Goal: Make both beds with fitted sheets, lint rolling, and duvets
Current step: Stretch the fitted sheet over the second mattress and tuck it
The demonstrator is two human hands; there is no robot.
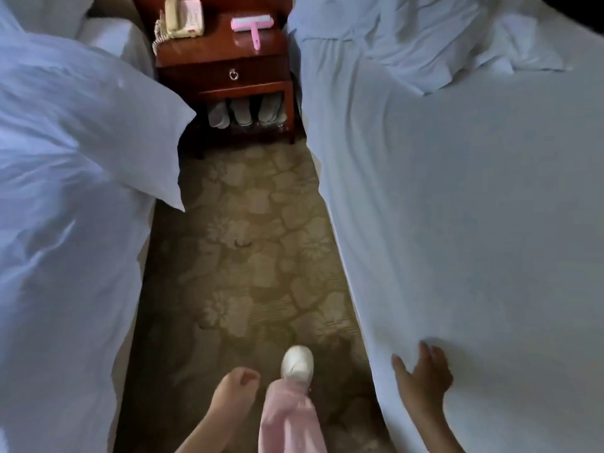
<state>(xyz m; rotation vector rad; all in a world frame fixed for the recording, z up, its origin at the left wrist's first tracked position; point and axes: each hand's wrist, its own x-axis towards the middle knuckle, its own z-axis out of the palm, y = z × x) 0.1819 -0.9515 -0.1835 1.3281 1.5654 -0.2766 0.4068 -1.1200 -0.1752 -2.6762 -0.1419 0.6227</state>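
I stand in the aisle between two beds. The right bed (474,207) has a smooth white fitted sheet, with a rumpled duvet (434,37) heaped at its head. My right hand (423,371) rests flat with spread fingers on that sheet near the bed's edge. My left hand (237,384) hangs over the carpet, fingers curled into a loose fist, holding nothing. The left bed (49,256) is covered in loose white bedding, and a pillow (108,125) juts over its edge. A pink lint roller (252,26) lies on the nightstand (225,50).
The dark wooden nightstand stands at the far end of the aisle, with a cream telephone (183,18) on top and slippers (243,112) on its lower shelf. Patterned carpet (255,240) fills the narrow aisle. My white shoe (297,361) and pink trouser leg are below.
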